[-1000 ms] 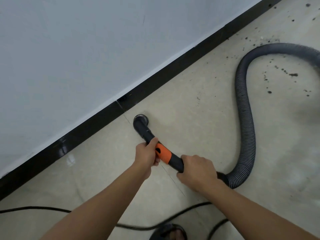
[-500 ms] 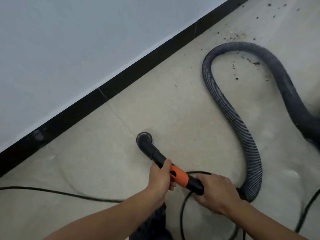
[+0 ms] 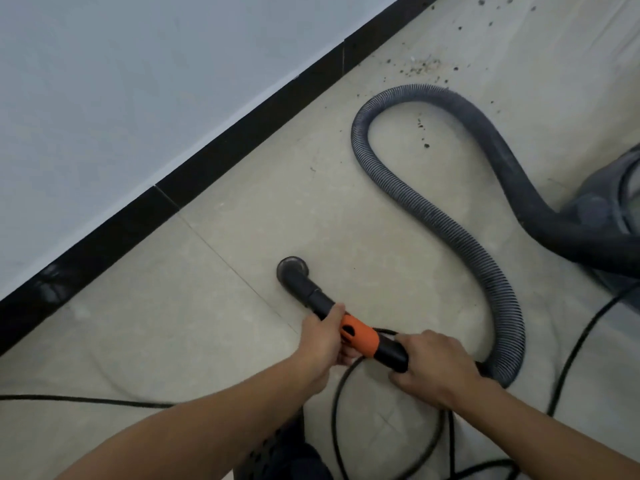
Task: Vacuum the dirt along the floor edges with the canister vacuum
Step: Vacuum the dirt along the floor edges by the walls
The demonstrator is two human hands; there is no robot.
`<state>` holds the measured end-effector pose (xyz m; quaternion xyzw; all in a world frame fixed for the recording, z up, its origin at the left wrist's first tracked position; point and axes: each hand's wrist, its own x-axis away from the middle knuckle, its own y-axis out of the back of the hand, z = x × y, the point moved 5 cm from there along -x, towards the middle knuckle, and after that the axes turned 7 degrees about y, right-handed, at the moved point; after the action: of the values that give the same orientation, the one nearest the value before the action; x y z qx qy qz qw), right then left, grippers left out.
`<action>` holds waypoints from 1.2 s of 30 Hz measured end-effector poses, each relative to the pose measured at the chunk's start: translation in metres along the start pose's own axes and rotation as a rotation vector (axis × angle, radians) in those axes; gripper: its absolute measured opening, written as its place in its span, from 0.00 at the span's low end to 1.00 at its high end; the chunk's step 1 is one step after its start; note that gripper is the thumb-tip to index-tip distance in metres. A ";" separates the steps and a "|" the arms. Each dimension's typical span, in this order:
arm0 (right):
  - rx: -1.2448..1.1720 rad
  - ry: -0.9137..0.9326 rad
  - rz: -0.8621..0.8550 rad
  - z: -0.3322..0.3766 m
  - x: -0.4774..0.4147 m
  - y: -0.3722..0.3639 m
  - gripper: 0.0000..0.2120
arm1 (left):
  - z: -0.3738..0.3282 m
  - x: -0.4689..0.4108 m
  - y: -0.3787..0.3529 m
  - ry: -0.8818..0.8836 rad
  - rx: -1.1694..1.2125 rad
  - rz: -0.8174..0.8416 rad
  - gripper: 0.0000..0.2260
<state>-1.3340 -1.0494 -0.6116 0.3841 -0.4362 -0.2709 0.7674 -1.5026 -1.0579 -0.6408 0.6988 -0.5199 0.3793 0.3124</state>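
While working low over the floor [image 3: 156, 306], grips the wand [image 3: 358, 336] with both hands. Curls the left hand [image 3: 323, 336] round the black tube just ahead of the orange collar, and wraps the right hand [image 3: 433, 365] round the rear end, where the ribbed hose [image 3: 450, 230] joins. Has the round nozzle [image 3: 292, 270] down on the tile near the middle of the scene, beside a grout line and apart from the black baseboard [image 3: 221, 147]. Trails the hose far and right in a loop, then back to the grey canister [image 3: 609, 202] at the right edge.

Looks part done at most. Shows no specks on the near-left stretch of floor below the baseboard, so probably finished there. Leaves a scatter of dark dirt [image 3: 420, 65] at the far right, thickest close to the baseboard beyond the hose loop, with a few specks inside the loop. Sits well apart from that patch with the nozzle, so likely calls for a move far and right along the edge. Runs a black power cord [image 3: 86, 400] across the near floor and under the hands; may snag on the way.
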 end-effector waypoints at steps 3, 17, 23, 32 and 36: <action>-0.019 0.062 -0.026 0.029 -0.017 -0.008 0.12 | -0.005 0.002 0.032 -0.021 0.018 -0.105 0.13; -0.215 -0.295 -0.213 -0.016 -0.118 0.061 0.07 | -0.170 -0.094 -0.031 -0.137 -0.216 0.103 0.14; -0.169 -0.153 -0.147 0.004 -0.203 0.090 0.08 | -0.219 -0.129 0.018 -0.138 -0.120 -0.045 0.12; -0.156 -0.223 -0.245 0.015 -0.288 0.135 0.11 | -0.305 -0.167 0.025 -0.176 -0.082 -0.137 0.13; -0.226 -0.323 -0.261 0.003 -0.237 0.108 0.11 | -0.275 -0.156 -0.005 -0.187 -0.236 -0.035 0.12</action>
<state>-1.4401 -0.8123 -0.6313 0.3004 -0.4666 -0.4729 0.6844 -1.5807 -0.7520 -0.6318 0.6986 -0.5754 0.2430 0.3491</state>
